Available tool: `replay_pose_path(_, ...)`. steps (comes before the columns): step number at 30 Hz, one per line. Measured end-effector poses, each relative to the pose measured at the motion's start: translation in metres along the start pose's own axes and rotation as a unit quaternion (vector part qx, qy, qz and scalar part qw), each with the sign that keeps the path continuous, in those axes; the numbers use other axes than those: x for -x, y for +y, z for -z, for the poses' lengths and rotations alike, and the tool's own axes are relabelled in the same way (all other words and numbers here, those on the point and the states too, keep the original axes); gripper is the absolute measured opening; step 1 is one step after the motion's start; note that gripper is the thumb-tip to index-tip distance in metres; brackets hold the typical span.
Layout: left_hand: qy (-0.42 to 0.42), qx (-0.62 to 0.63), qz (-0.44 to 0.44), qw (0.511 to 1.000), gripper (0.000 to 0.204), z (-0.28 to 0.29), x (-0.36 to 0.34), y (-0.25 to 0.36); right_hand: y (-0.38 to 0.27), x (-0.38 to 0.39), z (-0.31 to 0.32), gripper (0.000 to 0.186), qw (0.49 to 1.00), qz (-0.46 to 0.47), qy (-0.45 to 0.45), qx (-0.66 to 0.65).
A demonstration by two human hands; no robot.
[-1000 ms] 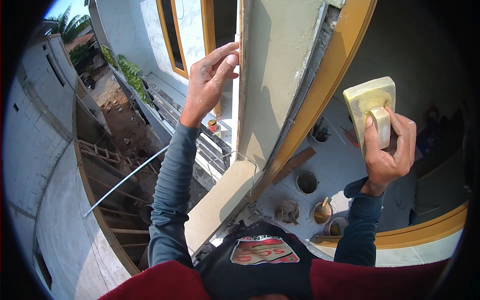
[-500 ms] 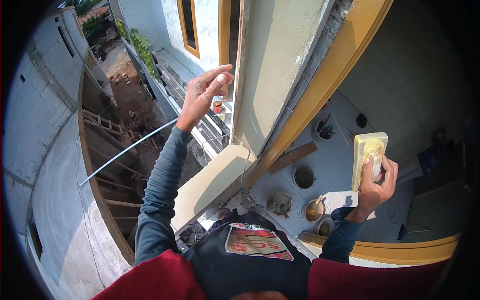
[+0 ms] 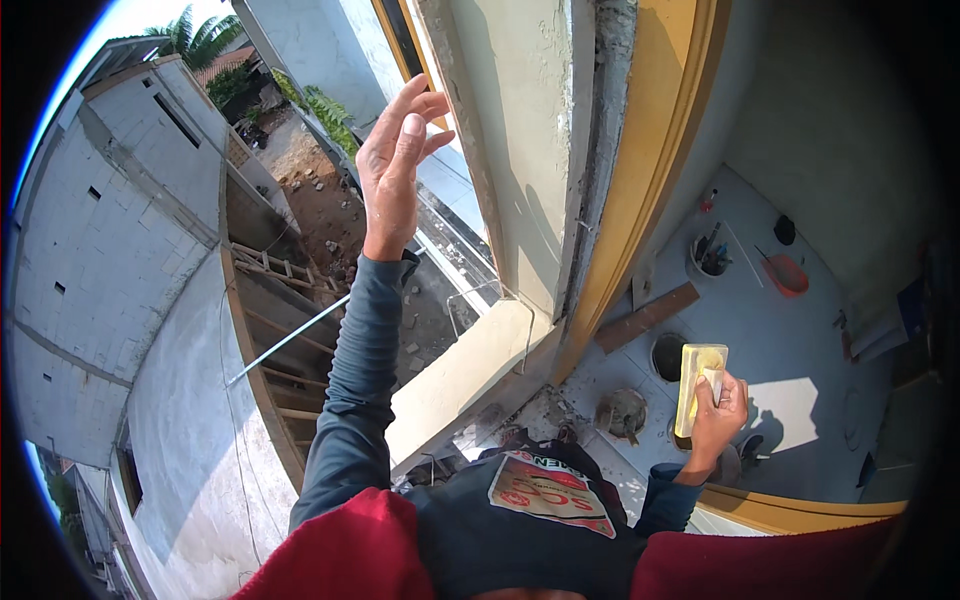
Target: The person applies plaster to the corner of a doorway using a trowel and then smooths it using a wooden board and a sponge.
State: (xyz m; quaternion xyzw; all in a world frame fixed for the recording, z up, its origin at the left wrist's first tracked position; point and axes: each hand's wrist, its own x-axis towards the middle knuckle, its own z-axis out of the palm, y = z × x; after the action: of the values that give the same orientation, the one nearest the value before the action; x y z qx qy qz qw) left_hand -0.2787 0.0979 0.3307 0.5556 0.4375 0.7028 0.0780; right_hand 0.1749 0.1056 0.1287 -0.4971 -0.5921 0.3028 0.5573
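Note:
A yellow plastering float is gripped by its handle in my right hand, low on the right, over the room floor and apart from the wall. My left hand is raised beside the left edge of a plastered wall end. Its fingers are stretched out and slightly bent, with nothing in them; whether the fingertips touch that edge I cannot tell. A plastered sill runs from the foot of the wall end toward my body.
A yellow door frame stands right of the wall end. Buckets, one of them with mortar, a wooden plank and a red basin are on the tiled floor. At left, a drop lies beside a grey wall.
The view has shifted, so the building at left shows more. My left hand has gone higher along the wall edge. My right hand has lowered with the float, closer to my body.

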Motion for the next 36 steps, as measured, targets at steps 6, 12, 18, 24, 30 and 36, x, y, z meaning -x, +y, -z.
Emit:
replay_pose_path(6,-0.007,-0.029,-0.034,0.999,0.058,0.001,-0.033,0.019,0.044,0.021,0.010,0.023,0.998,-0.053,0.041,0.015)
replay_pose_path(12,0.007,0.002,-0.022,1.000,0.047,-0.009,-0.029,0.029,0.066,0.021,0.014,0.024,0.994,-0.089,0.019,0.052)
replay_pose_path(18,-0.058,-0.016,0.028,0.998,0.051,0.003,-0.033,0.046,0.088,0.001,-0.006,0.023,0.997,-0.066,-0.032,0.035)
replay_pose_path(24,-0.044,0.002,0.054,0.998,0.055,0.003,-0.018,0.047,0.072,-0.023,-0.024,0.022,0.996,-0.025,-0.080,0.017)
replay_pose_path(30,-0.015,-0.010,0.142,0.990,0.058,0.011,0.022,0.018,0.079,-0.031,-0.022,0.022,0.996,-0.034,-0.086,0.002)
replay_pose_path(36,-0.024,-0.032,0.181,0.983,0.055,0.011,0.063,-0.014,0.079,-0.032,-0.014,0.021,0.995,-0.055,-0.080,0.018)
